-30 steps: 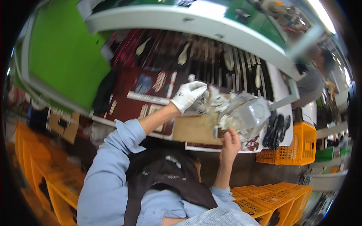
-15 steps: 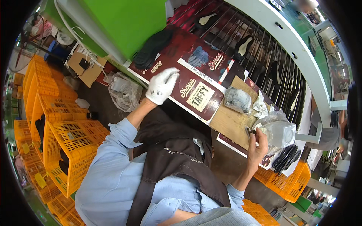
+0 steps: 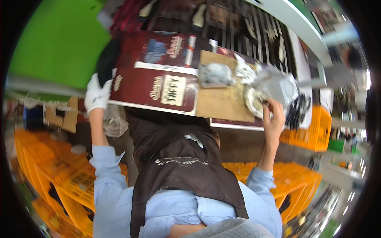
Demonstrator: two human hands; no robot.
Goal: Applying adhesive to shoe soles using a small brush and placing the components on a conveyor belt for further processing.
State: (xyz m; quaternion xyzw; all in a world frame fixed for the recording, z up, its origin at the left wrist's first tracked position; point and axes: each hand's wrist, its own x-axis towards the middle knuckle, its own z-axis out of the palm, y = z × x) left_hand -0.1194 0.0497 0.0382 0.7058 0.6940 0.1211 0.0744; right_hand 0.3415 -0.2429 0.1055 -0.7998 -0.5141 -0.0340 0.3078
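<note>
My left hand (image 3: 97, 95), in a white glove, is at the left end of the work surface. Its thumb and fingers close round the near end of black shoe soles (image 3: 108, 59), somewhat blurred. My bare right hand (image 3: 274, 117) pinches something small and dark at the rim of a round, cream-crusted dish (image 3: 254, 101); the thing itself is mostly hidden. Left of the dish, on a stained piece of cardboard (image 3: 224, 105), lies a grey-white smeared block (image 3: 215, 75). Crumpled white paper (image 3: 245, 70) lies between block and dish.
A dark red printed carton sheet (image 3: 137, 85) covers the surface before me. Behind it, a rack of metal rods (image 3: 226, 27) carries black-and-cream shoe parts (image 3: 199, 16). A clear plastic container (image 3: 278, 85) and black strips (image 3: 298, 111) sit at right. Orange crates (image 3: 79, 180) stand on both sides.
My left hand has gone from above the carton sheet leftward to the black soles. My right hand has stayed near the dish. The whole view has turned and shifted.
</note>
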